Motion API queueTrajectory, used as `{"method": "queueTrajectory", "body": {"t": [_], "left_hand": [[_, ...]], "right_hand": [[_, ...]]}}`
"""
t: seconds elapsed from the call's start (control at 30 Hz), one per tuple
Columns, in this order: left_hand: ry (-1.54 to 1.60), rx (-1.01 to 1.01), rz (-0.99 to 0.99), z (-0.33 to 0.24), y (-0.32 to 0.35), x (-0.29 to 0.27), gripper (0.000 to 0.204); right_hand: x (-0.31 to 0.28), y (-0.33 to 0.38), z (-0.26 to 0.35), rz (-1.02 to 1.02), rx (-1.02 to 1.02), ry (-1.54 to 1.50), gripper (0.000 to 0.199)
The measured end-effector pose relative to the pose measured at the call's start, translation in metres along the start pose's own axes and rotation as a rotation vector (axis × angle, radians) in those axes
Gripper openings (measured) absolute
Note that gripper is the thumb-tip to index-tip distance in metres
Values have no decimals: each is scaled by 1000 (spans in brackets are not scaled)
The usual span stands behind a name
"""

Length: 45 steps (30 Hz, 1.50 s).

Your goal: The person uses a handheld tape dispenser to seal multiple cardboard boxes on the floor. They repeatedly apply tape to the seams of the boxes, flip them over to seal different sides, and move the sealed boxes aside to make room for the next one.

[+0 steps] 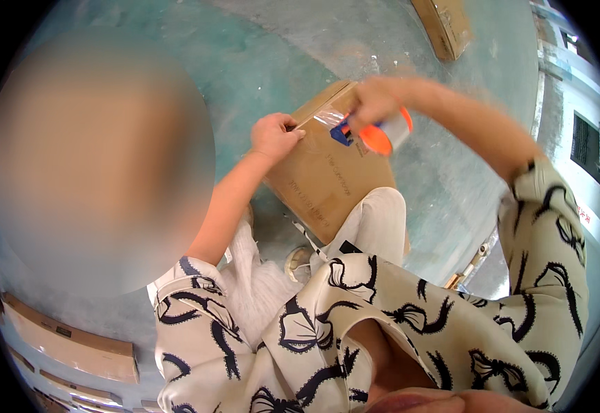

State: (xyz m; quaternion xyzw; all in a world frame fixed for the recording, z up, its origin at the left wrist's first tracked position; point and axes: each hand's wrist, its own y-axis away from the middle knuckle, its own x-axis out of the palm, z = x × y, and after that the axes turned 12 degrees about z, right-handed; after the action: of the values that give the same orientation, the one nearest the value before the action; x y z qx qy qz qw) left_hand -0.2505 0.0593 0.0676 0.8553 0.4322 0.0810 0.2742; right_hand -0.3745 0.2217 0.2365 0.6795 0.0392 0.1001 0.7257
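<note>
A flat brown cardboard box [324, 168] leans against my knees, tilted, with handwriting on its broad face. Along its far narrow edge my left hand [276, 138] is closed, thumb and fingers gripping the seam. A tape dispenser [383, 140] with a blue cutter head, orange sides and a roll of clear tape is in my right hand [377, 103], smeared a little by motion. Between the two hands a shiny strip of clear tape [329, 115] lies across the box's upper edge. The right hand's fingertips are partly hidden behind the dispenser.
Another long cardboard box [445, 27] stands on the green-grey floor [245, 62] at the far right. More long cartons [69, 344] lie at the lower left. A large blurred patch hides the left side. My light trousers [379, 217] are close beside the box.
</note>
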Motion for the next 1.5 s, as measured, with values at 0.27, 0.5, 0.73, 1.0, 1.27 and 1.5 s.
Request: {"method": "queueTrajectory", "body": {"t": [0.27, 0.5, 0.73, 1.0, 1.27, 1.5], "left_hand": [[-490, -7, 157, -41, -32, -1, 57], [-820, -40, 276, -49, -48, 28, 79], [-1134, 588, -220, -34, -20, 62, 75], [628, 28, 438, -46, 30, 35, 48], [1316, -172, 225, -67, 90, -29, 45], [1328, -87, -118, -73, 103, -24, 24]], "right_hand": [[73, -2, -1, -282, 92, 37, 49], [80, -65, 13, 188, 159, 476, 46], [54, 40, -81, -113, -127, -469, 56], [35, 25, -98, -260, -859, -830, 84], [49, 14, -35, -353, -820, -221, 68], [50, 24, -11, -537, -810, -8, 64]]}}
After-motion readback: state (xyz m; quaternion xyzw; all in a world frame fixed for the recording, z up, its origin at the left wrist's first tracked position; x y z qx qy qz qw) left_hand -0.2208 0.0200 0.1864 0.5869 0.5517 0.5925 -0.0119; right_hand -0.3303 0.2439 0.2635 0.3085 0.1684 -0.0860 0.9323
